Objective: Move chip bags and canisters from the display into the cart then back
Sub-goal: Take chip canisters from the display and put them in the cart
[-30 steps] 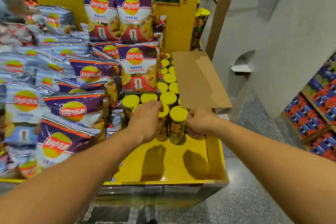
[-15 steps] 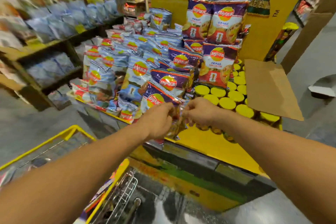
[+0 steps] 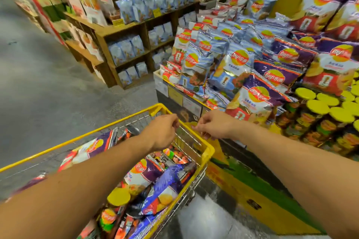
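Note:
Both hands hover over the right rim of the yellow wire cart. My left hand is curled round a motion-blurred chip canister just inside the rim. My right hand pinches a second canister by its yellow lid, right beside the first. Several chip bags and a yellow-lidded canister lie in the cart. On the yellow display to the right sit piled purple and blue chip bags and rows of yellow-lidded canisters.
Wooden shelves with pale blue packets stand behind the cart at the left. Grey floor stretches away at the far left. The display's front edge runs close along the cart's right side.
The view has swung left from the display to the cart. Both hands lifted canisters off the display's front row and carried them left, now over the cart's rim.

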